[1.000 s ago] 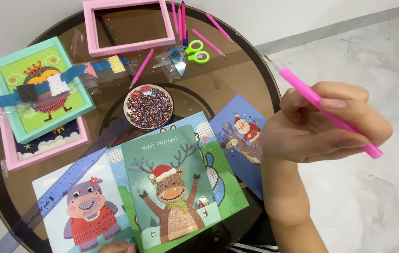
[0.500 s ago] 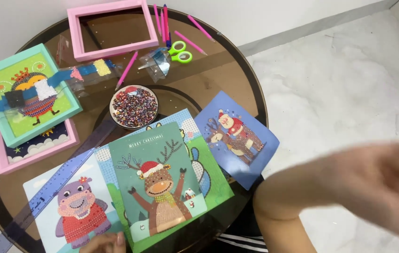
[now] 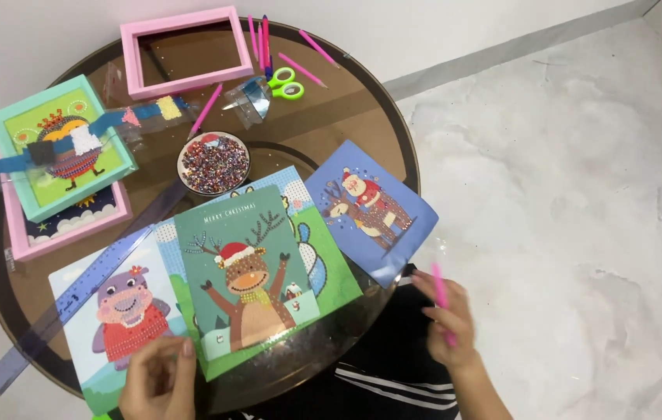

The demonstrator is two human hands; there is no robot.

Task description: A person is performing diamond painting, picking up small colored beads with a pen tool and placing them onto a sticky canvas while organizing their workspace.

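Right hand [image 3: 446,323] closed around a slim pink plastic pen [image 3: 440,293], just off the edge of the round brown glass table [image 3: 362,117], near the blue Santa picture card [image 3: 370,210]. Left hand [image 3: 158,381] pressing flat, fingers loose, on the hippo picture card [image 3: 117,311] beside the green reindeer picture card [image 3: 249,272], gripping nothing.

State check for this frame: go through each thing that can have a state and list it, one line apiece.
Right hand: shut on pink pen, off the table edge.
Left hand: resting on hippo picture.
Reindeer card: flat, on top of the other pictures.
Bead dish: full.
Scissors: closed.
Pink frame: empty.
Teal frame: holds a bird picture, bead bags across it.
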